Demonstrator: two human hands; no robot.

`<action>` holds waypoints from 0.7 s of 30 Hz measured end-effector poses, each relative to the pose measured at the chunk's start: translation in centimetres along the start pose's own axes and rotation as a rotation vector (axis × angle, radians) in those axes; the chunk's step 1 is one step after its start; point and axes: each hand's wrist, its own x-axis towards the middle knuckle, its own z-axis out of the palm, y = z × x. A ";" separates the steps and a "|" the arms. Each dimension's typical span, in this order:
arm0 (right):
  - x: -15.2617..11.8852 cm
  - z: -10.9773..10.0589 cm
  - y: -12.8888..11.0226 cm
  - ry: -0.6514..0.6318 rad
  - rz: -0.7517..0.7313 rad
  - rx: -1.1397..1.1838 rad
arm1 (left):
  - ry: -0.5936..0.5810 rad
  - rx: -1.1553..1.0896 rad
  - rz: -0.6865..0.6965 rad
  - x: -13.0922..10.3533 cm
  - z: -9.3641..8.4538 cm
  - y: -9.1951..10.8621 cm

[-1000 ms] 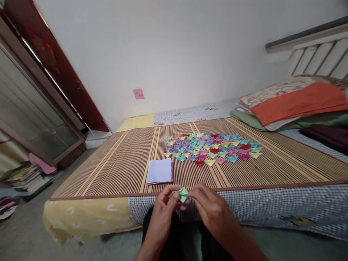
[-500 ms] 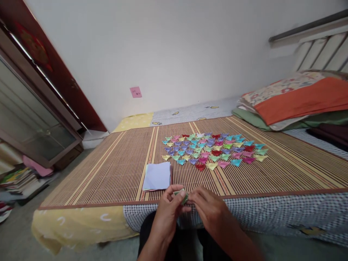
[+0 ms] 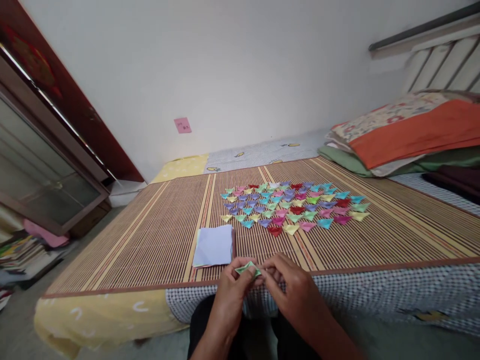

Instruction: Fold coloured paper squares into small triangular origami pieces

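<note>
A small folded green paper (image 3: 247,269) is pinched in my left hand (image 3: 234,285), its thumb lying across the front. My right hand (image 3: 287,280) is closed at the paper's right end, with thumb and index finger together on its tip. Behind my hands, on the striped mat (image 3: 150,235), lie several rows of small folded paper pieces (image 3: 290,229) in many colours. A stack of square paper sheets (image 3: 213,246), pale lilac on top, sits on the mat just beyond my left hand.
Folded bedding (image 3: 408,135) with an orange band is piled at the right, near a radiator (image 3: 446,65). A pink note (image 3: 182,125) is on the wall. Books (image 3: 22,252) lie at the far left beside a glass-fronted cabinet (image 3: 45,165).
The green paper now shows wider and flatter between my hands. The whole view has shifted slightly, and my left thumb has moved on the paper.
</note>
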 end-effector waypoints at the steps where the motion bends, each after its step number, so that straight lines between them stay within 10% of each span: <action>1: 0.0 0.0 0.0 -0.012 0.034 -0.001 | 0.000 0.022 0.011 0.0 0.0 -0.1; 12: 0.5 0.9 0.4 -0.109 0.324 0.055 | 0.001 0.214 0.118 0.4 0.0 0.1; 21: 0.6 0.5 0.2 -0.067 0.053 0.054 | 0.041 -0.126 -0.005 1.0 0.0 0.1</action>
